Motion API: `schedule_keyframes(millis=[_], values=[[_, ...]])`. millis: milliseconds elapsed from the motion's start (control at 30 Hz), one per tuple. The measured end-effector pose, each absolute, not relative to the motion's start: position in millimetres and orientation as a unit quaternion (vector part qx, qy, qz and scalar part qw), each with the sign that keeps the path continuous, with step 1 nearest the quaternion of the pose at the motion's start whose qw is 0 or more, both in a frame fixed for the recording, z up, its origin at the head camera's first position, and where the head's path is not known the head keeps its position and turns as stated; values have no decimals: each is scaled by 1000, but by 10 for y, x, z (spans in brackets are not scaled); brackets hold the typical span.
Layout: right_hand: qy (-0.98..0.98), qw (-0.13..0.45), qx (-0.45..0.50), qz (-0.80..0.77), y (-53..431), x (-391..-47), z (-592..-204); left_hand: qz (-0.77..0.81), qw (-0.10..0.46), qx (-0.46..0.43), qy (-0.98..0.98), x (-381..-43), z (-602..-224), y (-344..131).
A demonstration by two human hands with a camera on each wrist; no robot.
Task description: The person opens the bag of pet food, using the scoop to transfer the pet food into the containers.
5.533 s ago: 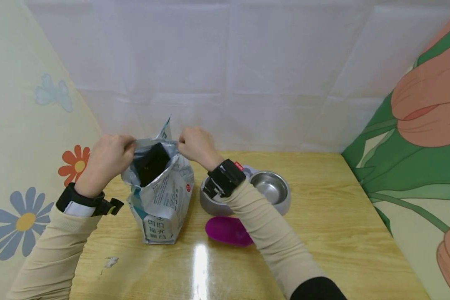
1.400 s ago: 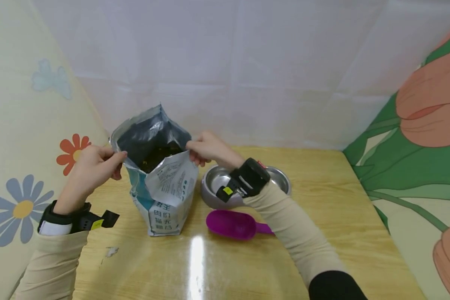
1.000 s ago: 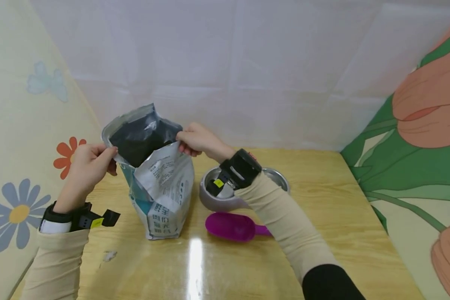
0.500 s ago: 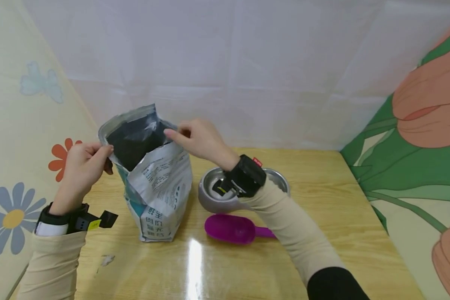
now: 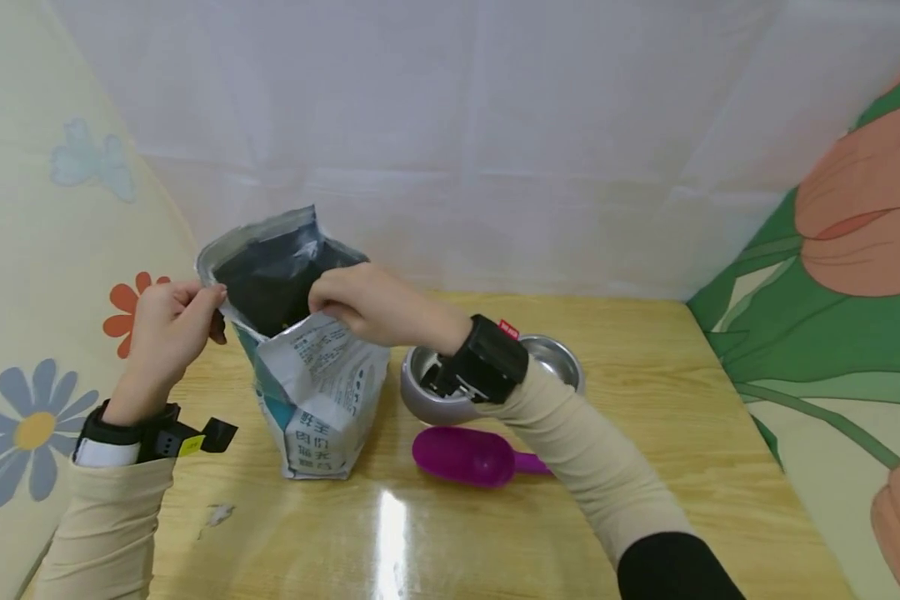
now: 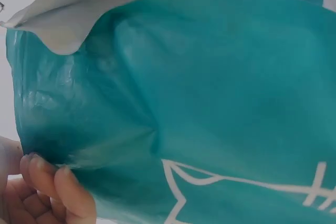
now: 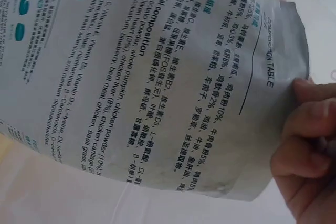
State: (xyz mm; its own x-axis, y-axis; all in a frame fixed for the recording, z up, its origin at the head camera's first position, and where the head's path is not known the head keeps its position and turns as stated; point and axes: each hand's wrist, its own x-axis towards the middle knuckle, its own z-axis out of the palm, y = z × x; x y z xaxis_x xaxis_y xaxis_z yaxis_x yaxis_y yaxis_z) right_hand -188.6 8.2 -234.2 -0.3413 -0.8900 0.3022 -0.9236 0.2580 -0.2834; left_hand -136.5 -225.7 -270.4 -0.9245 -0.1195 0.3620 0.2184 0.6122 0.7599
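Note:
A white and teal pet food bag point(image 5: 326, 408) stands on the table, its silver-lined mouth spread and dark inside. At the left corner of the mouth, my left hand point(image 5: 167, 329) pinches the rim between thumb and fingers. My right hand point(image 5: 378, 304) grips the front rim, fingertips partly hidden behind it. In the left wrist view, curled fingers point(image 6: 65, 190) hold the edge of the teal side panel point(image 6: 226, 87), which bears a white fishbone outline. The right wrist view shows the printed back panel point(image 7: 157, 103) with my right hand's bent fingers point(image 7: 307, 148) at its edge.
A magenta scoop point(image 5: 465, 457) lies right of the bag, its handle partly behind the right forearm. Behind it stands a double pet bowl point(image 5: 441, 410) with steel insets, partly covered by the right wrist. A white sheet point(image 5: 570, 150) hangs along the table's back.
The bag's mouth is spread wider than several seconds ago. My right hand has let go of the right corner and moved left and down onto the front rim. The left hand keeps its pinch.

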Motion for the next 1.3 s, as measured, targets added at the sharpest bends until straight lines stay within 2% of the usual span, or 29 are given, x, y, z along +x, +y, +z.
schedule_keyframes(millis=[300,533,633,767,867,1000,1133,1300], values=[[-759,70,600,244,-5,-1882,-2447,-474,223,9,-852,-1348,-2682,-2383],[-736,108,594,307,-82,-1874,-2595,-465,204,19,-861,-1350,-2679,-2436],[-756,117,539,353,-43,-1904,-2605,-460,181,4,-869,-1390,-2678,-2427],[-842,155,383,345,21,-2036,-2527,-445,141,-46,-883,-1458,-2645,-2437],[-910,129,284,273,36,-2176,-2457,-414,91,-86,-902,-1510,-2585,-2479],[-942,45,253,215,36,-2302,-2402,-371,48,-72,-925,-1594,-2498,-2518],[-942,2,255,218,38,-2311,-2367,-347,89,-21,-934,-1740,-2457,-2504],[-939,-14,258,225,8,-2281,-2358,-356,102,-15,-929,-1854,-2421,-2558]])
